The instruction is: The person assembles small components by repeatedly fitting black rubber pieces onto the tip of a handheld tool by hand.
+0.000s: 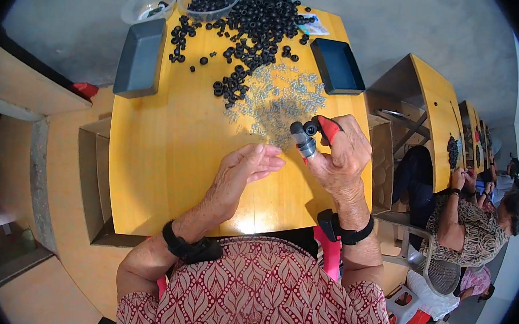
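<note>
Right hand [310, 131]: raised over the near right of the worktop [167, 154], apparently pinching one black ring-shaped part [311, 129] between thumb and forefinger, both sheathed in dark and red finger coverings [330, 131]. Left hand [253, 161]: palm turned inward, fingers loosely extended and close together, no part visible in it (whether something tiny sits behind the fingertips, one cannot tell). Just beyond both hands: a scatter of small silvery pieces [293, 94], loose and mostly one layer deep. Behind these: a heap of loose black parts [263, 11], trailing toward the silvery scatter and touching it. Flanking: a dark grey tray [142, 53] at the left edge, a blue-black tray [341, 64] at the right; a clear plastic tub [207, 17] of black parts at the far edge. Handling note, as judgement: the grip is best kept on the outer wall, the hole uncovered and facing the eyes, with pressure firm but not enough to skew the part in the coverings; the left fingertips serve best close by, ready to steady it; working low over bare wood should keep a slipped part from vanishing into the scatter.
</note>
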{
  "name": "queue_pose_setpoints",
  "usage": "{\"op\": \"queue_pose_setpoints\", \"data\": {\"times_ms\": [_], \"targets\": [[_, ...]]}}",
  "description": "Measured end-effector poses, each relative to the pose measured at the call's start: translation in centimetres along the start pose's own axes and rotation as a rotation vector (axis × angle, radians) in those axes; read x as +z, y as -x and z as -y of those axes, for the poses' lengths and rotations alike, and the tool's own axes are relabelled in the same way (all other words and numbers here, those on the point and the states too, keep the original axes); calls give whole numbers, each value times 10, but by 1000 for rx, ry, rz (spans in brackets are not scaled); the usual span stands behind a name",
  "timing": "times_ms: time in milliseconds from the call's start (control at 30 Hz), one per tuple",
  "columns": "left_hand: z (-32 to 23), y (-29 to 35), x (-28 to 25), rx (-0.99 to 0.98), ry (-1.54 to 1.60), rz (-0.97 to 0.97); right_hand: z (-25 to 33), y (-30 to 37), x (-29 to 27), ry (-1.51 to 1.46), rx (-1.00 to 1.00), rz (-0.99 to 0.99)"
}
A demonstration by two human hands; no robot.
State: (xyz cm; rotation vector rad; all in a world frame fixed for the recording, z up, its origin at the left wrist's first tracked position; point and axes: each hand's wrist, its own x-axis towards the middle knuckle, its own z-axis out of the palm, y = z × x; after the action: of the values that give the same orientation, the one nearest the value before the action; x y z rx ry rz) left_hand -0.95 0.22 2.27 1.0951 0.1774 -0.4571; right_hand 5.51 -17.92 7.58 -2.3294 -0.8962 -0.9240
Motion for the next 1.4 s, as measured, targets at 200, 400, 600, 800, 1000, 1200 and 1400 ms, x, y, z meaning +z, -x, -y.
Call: {"op": "queue_pose_setpoints", "data": {"times_ms": [200,400,600,800,1000,1200,1400], "targets": [[2,2,-4,-13,13,-20,1,-18,-2,-77,-90,-86],[3,-1,-4,-22,20,6,-6,-34,-6,-66,-153,-172],[7,-2,-5,-15,20,7,-13,-44,-9,-4,-113,-196],[5,1,-4,-15,19,-4,-22,-41,1,-10,-3,-215],[14,-5,-9,-14,54,22,-32,-43,-2,24,-57,-240],[14,-5,-7,-26,37,9,-40,-55,-11,98,-110,-226],[13,-5,-7,-31,44,9,-53,-71,-17,145,-200,-269]]}}
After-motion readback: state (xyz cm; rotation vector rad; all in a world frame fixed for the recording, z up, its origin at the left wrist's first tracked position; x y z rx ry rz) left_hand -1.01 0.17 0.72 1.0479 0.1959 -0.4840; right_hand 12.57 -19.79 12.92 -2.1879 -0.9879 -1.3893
